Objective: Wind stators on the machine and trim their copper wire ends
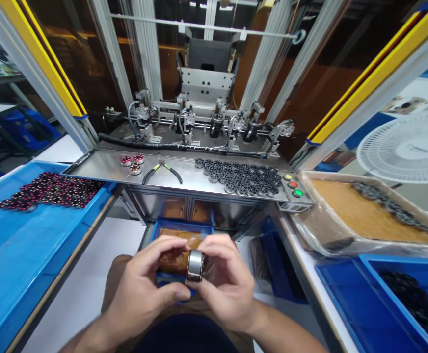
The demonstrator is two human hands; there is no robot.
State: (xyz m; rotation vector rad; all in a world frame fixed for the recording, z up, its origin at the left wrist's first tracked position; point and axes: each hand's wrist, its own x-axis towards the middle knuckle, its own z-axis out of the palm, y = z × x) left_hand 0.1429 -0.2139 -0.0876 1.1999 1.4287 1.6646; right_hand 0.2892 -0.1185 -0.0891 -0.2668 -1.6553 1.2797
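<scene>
In front of my lap I hold a motor stator (195,265), a short ring with a smooth silvery outer band and copper-coloured edges, turned on its side. My right hand (228,279) pinches it between thumb and fingers from the right. From the left, my left hand (149,277) closes on it with index finger and thumb at its rim; the exact contact there is partly hidden. Beyond the hands, pliers (162,171) with green-and-black handles lie spread on the metal worktop (105,164). Left of them sit several red-and-copper stators (135,168).
Many black parts (243,175) cover the worktop's right side, beside a button box (295,189). A machine with clamps (188,120) stands behind. A blue tray of stators (52,191) is left; a lined carton (368,208), blue bins (354,289) and a fan (413,147) are right.
</scene>
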